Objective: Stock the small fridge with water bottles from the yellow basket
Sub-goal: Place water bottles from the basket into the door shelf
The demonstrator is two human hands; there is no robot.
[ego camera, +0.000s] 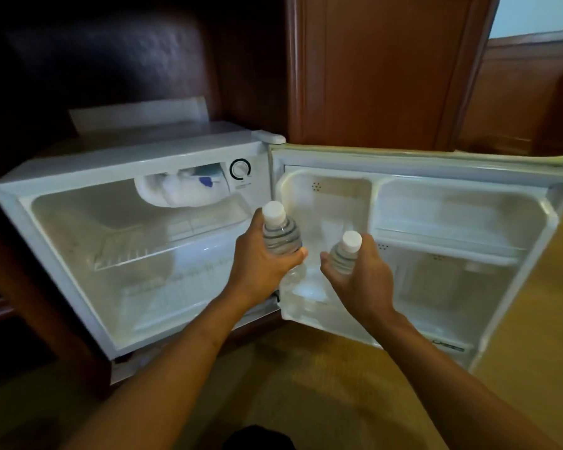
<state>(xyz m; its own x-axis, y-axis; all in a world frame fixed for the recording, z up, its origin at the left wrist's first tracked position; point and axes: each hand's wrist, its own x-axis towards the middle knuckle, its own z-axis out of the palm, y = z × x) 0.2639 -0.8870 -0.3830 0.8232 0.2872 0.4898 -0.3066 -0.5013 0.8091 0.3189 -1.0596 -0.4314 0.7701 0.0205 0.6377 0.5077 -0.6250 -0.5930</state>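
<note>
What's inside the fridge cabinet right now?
A wire shelf and a freezer box with something white; no bottles visible. The left hand and its bottle cover the lower right corner.

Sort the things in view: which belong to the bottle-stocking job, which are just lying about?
Job: left grip holding a water bottle; right grip holding a second bottle; open fridge; door shelf.
Lying about: white bundle beside the thermostat dial; sheet on the fridge top; wooden cabinet.

2 arms outstretched forward; left hand point(257, 267) grips left bottle point(278, 235), right hand point(364, 277) grips right bottle point(346, 251).
</note>
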